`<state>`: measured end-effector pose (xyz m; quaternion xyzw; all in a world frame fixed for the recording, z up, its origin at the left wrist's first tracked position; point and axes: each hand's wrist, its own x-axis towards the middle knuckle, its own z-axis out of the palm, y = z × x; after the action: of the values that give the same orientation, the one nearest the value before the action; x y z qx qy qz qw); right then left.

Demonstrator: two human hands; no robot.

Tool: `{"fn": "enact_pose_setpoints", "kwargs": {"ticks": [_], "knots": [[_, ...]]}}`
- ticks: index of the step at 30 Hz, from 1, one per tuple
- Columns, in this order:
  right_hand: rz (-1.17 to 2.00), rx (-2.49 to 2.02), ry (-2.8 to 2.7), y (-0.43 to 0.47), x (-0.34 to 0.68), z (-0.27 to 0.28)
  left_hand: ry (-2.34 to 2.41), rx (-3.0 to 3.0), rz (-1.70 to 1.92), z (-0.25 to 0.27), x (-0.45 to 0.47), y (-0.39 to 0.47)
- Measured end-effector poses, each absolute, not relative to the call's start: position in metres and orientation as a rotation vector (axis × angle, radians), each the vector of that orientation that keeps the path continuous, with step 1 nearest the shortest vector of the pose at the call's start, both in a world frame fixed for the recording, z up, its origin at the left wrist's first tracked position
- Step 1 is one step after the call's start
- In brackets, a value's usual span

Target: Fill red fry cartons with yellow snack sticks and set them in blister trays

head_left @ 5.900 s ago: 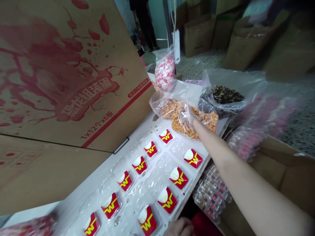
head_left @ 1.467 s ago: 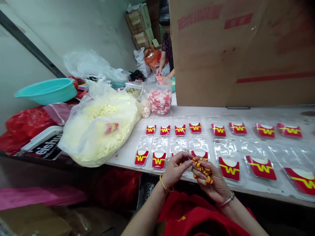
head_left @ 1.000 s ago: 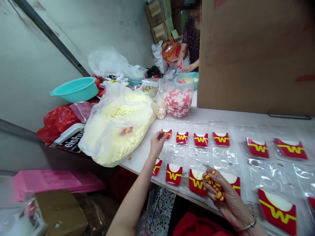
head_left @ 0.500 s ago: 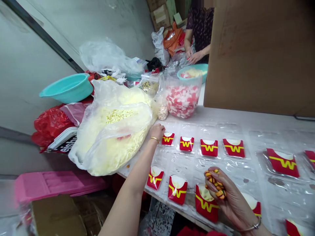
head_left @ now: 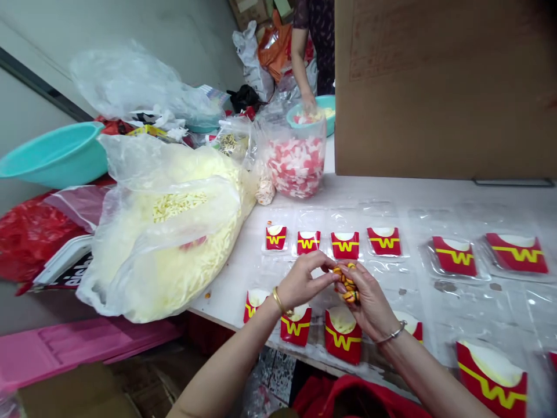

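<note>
In my right hand [head_left: 363, 296] is a small heap of orange, yellow and dark layered pieces [head_left: 349, 284] that look like miniature toy burgers. My left hand [head_left: 304, 281] meets it, thumb and forefinger pinched at the heap's edge on one piece, partly hidden by the fingertips. Below the hands stands a red fries box with a yellow W [head_left: 343, 337]. Clear plastic trays [head_left: 278, 267] hold several such boxes in two rows. Above the far-left box [head_left: 275, 238] lies one small orange piece [head_left: 269, 223].
A big clear bag of pale yellow fry-shaped pieces [head_left: 174, 261] lies left. Behind are a bag of pink-and-white pieces [head_left: 296, 165] and a large cardboard box [head_left: 435, 93]. A co-worker's hand [head_left: 308, 101] reaches into a turquoise basin [head_left: 327, 122]. Another turquoise basin [head_left: 56, 154] sits far left.
My left hand has come from the far-left box back to my right hand. A small orange piece now shows above that box. The co-worker's hand has gone down into the basin.
</note>
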<state>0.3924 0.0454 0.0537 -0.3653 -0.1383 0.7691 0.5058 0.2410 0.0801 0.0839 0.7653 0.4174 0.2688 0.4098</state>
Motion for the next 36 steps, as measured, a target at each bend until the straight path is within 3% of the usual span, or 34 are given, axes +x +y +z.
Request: {"fn": "enact_pose_setpoints", "kwargs": {"ticks": [4, 8, 11, 15, 21, 26, 31, 36], "knots": [[1.829, -0.915, -0.36, 0.044, 0.398, 0.052, 1.154, 1.947, 0.797, 0.075, 0.237, 0.092], [1.947, -0.9, -0.3, 0.039, 0.408, 0.049, 1.605, 2.123, 0.813, 0.054, 0.199, 0.147], [2.007, -0.834, -0.235, 0.034, 0.412, 0.046, 1.847, 2.348, 0.466, 0.039, 0.183, 0.183], [2.019, -0.872, -0.247, 0.029, 0.415, 0.044, 1.816, 2.627, -0.035, 0.026, 0.187, 0.204], [2.018, -0.871, -0.208, 0.036, 0.419, 0.044, 1.721, 2.786, -0.32, 0.025, 0.192, 0.204], [2.019, -0.796, -0.118, 0.044, 0.424, 0.042, 1.736, 2.624, -0.075, 0.046, 0.211, 0.176], [2.009, -0.788, -0.108, 0.046, 0.427, 0.043, 1.008, 2.408, 0.324, 0.078, 0.26, 0.119], [2.075, -0.788, -0.106, 0.046, 0.432, 0.045, 0.888, 2.357, 0.464, 0.088, 0.283, 0.098]]}}
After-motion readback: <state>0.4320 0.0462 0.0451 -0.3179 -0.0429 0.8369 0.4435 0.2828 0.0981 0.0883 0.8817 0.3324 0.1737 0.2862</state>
